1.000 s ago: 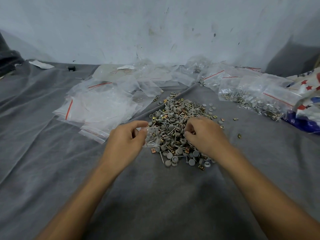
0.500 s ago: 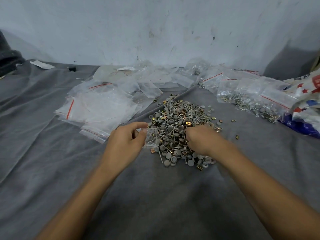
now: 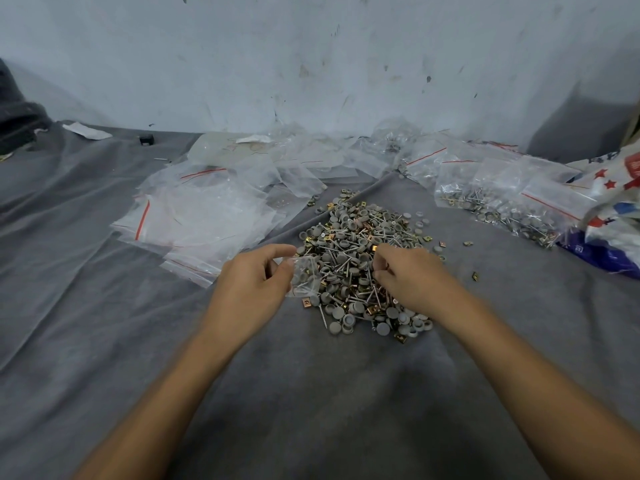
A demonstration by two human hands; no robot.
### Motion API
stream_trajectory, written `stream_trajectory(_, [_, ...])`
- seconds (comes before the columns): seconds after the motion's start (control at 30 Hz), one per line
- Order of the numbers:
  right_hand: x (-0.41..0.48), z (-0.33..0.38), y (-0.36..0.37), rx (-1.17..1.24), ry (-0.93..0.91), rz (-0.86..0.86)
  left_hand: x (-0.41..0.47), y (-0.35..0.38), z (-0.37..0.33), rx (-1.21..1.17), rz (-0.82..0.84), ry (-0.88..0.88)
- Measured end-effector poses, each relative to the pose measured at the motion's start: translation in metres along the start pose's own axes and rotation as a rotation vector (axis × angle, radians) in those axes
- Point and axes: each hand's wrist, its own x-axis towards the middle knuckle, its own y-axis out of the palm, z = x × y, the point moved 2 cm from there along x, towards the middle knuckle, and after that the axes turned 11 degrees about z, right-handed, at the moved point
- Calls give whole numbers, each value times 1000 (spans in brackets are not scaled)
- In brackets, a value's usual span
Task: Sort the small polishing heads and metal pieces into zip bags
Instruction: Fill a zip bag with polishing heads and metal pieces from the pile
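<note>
A grey cloth (image 3: 104, 341) covered the whole lower frame. Empty zip bags (image 3: 207, 216) lay heaped at centre left, and filled zip bags (image 3: 502, 202) at the upper right. The heap of grey polishing heads and metal pieces (image 3: 356, 244) sat at centre. The left hand (image 3: 249, 282) pinched a small zip bag (image 3: 304, 277) at the heap's left edge. The right hand (image 3: 412, 275) curled its fingers onto the heap; whether they gripped anything I could not tell.

Scuffed pale wall (image 3: 311, 57); wrinkled grey cloth (image 3: 86, 306) beneath.
</note>
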Motion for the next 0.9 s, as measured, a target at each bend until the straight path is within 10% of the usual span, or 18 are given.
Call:
stream_trajectory(0.17, [-7,12,-11,172,-64,-257,-1,0,-1,-10,5,4])
stream_trajectory(0.37, [-9,63,1,830,-248,-109,-1,1,-1,-4,1,5])
stream_trajectory(0.7, [0,60,18,657,-253,-113,0,-1,-2,-30,-11,4])
stream_trajectory(0.9, [9,2,-6,211,71,-166,-1,-1,-2,-52,-5,-4])
